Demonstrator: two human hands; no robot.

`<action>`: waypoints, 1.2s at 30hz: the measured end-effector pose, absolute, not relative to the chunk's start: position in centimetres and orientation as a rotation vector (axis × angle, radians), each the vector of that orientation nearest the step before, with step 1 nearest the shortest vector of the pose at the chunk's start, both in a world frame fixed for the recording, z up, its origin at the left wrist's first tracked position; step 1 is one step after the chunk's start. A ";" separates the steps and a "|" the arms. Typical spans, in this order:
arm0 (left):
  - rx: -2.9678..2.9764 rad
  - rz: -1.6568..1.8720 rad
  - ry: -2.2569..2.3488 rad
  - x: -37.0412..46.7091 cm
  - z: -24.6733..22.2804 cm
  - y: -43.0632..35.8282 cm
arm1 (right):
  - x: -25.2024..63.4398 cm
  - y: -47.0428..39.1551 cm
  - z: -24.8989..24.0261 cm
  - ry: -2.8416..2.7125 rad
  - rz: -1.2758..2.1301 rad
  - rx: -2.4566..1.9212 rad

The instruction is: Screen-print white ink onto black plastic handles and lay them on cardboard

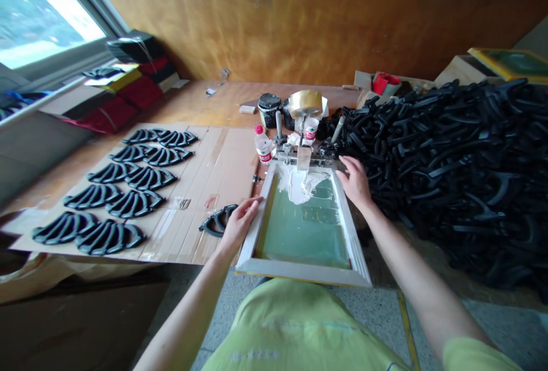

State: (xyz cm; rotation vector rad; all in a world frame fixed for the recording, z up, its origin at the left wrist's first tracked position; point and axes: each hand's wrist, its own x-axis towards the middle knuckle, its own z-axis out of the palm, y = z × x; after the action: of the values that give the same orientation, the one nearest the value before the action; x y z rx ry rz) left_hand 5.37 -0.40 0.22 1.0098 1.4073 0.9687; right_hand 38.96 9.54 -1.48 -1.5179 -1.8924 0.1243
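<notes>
A framed green mesh screen (303, 240) lies in front of me, with white paste (297, 185) smeared over its far end. A squeegee-like block (303, 158) stands at that end, below the metal clamp bar. My left hand (242, 218) rests at the frame's left edge, fingers close together; whether they grip the frame is unclear. Just left of it, a black curved part (217, 221) lies on the cardboard. My right hand (354, 180) is at the frame's upper right corner, fingers apart, holding nothing.
Several black ribbed parts (132, 202) lie in rows on the cardboard (214, 160) at left. A large heap of black parts (462, 171) fills the right. Behind the frame are a bottle (263, 145), a black-stained tub (269, 111) and a tape roll (305, 103).
</notes>
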 end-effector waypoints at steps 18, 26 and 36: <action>0.957 0.934 1.488 5.8 -6.6 -1.0 | 33.1 8.0 -1.2 -2.784 0.266 -0.940; 0.958 0.917 1.436 5.5 -6.5 -1.1 | 32.4 6.1 -3.3 -2.622 0.216 -0.999; 0.967 0.937 1.388 4.9 0.6 0.0 | 33.3 15.5 2.0 -2.219 0.205 -1.620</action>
State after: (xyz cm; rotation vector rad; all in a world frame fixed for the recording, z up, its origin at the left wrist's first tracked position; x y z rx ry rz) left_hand 4.91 -0.04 0.57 0.9666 1.3876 0.9372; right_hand 33.33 15.50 1.98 -1.6202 -2.2189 0.2050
